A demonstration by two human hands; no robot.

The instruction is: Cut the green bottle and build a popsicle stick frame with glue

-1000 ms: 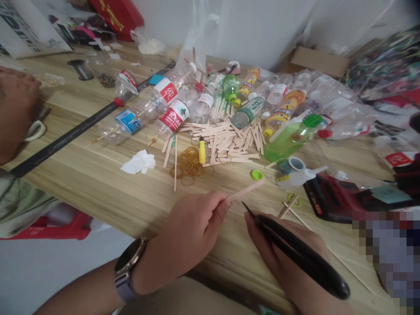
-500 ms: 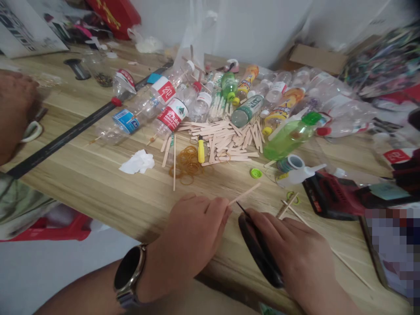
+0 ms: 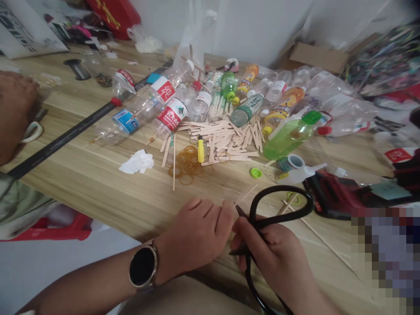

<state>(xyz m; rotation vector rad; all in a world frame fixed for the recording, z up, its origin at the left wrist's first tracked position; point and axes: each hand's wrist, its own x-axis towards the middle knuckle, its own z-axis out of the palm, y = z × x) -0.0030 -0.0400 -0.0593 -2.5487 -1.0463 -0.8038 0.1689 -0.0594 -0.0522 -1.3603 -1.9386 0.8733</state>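
My left hand [image 3: 200, 232], with a watch on its wrist, is closed above the table's front edge. A thin wooden stick [image 3: 246, 194] pokes out past its fingertips, pointing away to the right. Close beside it, my right hand [image 3: 275, 253] grips black-handled scissors [image 3: 285, 189] around the middle, near the pivot. Their dark blades stand apart, one tip near the left fingers and the other lower down. One big handle loop rises above the right hand; the other hangs below it.
Loose craft sticks [image 3: 229, 140], rubber bands [image 3: 188, 162], a yellow screwdriver [image 3: 201, 151] and crumpled tissue [image 3: 137, 162] lie ahead. Plastic bottles [image 3: 288, 135] crowd behind. A red-black power tool [image 3: 331, 194] is at right. Another person's hand [image 3: 16, 109] rests at far left.
The scissors have turned in my right hand: a handle loop now points up and the blades are spread. My left hand has shifted slightly, and less of the stick shows.
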